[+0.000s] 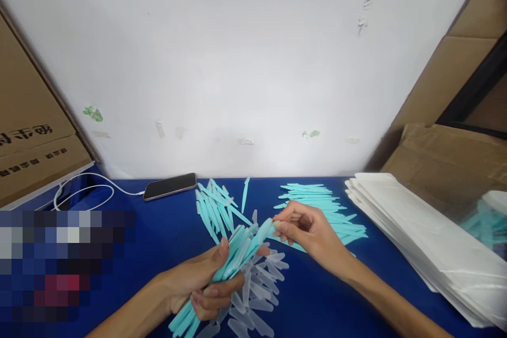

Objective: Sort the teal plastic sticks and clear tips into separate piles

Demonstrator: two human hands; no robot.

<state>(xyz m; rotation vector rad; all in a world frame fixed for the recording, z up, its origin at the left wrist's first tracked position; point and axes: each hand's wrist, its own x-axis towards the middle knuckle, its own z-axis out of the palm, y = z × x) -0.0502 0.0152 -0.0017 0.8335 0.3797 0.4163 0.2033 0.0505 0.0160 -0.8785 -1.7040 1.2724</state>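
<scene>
My left hand is wrapped around a thick bundle of slim teal sticks, which look like eyebrow razors with flat, broad ends. The bundle slants up to the right. At its upper end, the thumb and fingers of my right hand pinch the tip of one razor; whether a cap is on it I cannot tell. Translucent blade caps lie scattered below and partly behind my left hand. A loose pile of teal razors sits beyond the bundle, and another spread of razors lies past my right hand.
A phone with a white cable lies at the back left of the blue table. White flat packs are stacked on the right. Cardboard boxes flank both sides, and a white wall rises behind.
</scene>
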